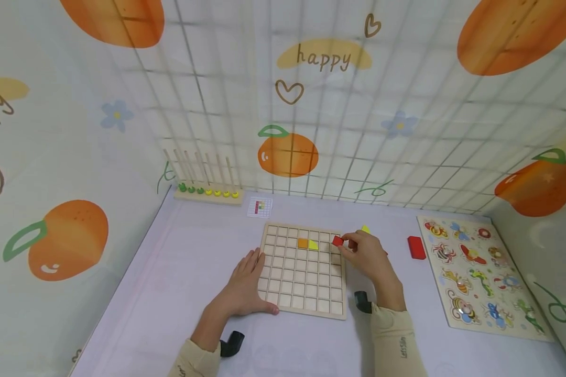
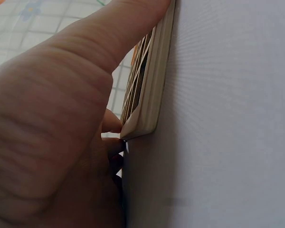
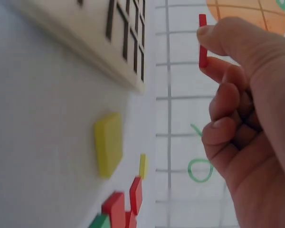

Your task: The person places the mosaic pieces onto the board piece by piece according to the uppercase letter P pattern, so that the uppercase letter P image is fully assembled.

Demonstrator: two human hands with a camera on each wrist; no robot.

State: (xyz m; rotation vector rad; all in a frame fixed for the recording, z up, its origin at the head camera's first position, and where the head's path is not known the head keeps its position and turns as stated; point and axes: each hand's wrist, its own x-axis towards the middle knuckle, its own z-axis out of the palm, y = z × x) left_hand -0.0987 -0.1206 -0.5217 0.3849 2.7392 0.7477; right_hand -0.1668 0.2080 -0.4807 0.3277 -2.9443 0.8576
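Note:
A wooden grid board (image 1: 304, 309) lies on the white table, with an orange tile (image 1: 303, 243) and a yellow tile (image 1: 313, 244) in its upper rows. My left hand (image 1: 245, 285) rests flat on the board's left edge (image 2: 152, 90), fingers straight and thumb along the near side. My right hand (image 1: 365, 254) hovers over the board's upper right corner and pinches a small red tile (image 1: 337, 241) (image 3: 202, 40) between thumb and forefinger. The other fingers are curled in.
A red block (image 1: 416, 247) and a yellow piece (image 1: 366, 229) lie right of the board; loose yellow (image 3: 108, 142) and red tiles (image 3: 135, 194) show in the right wrist view. An animal peg puzzle (image 1: 481, 277) sits far right. A bead abacus (image 1: 207, 191) and a pattern card (image 1: 259, 207) stand at the back.

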